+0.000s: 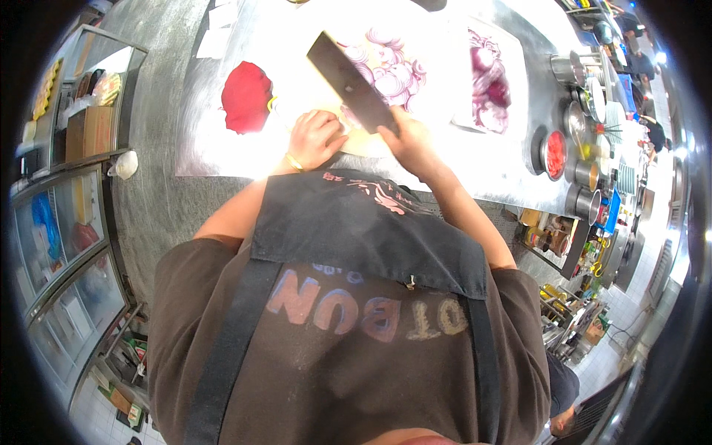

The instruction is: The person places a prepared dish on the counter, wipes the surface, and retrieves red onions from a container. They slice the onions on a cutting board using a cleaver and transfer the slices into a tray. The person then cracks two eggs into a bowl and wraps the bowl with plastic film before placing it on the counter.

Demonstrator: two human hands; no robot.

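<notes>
My right hand [413, 146] grips a Chinese cleaver [351, 83]. Its broad dark blade slants up and left above a pale round cutting board [318, 93]. My left hand [318, 138] lies low at the board's near edge, left of the blade, its fingers bent. Whether a piece of onion is under those fingertips is hard to tell in the glare. Sliced red onion [396, 78] is heaped on the board just beyond the blade, in rings and half rings.
A crumpled red cloth [247, 97] lies left of the board. On the right, a white tray [518, 72] holds red onions [489, 92]. Further right stand a metal bowl of chopped red food [555, 154] and several steel pots [587, 203]. Another person [563, 384] is at lower right.
</notes>
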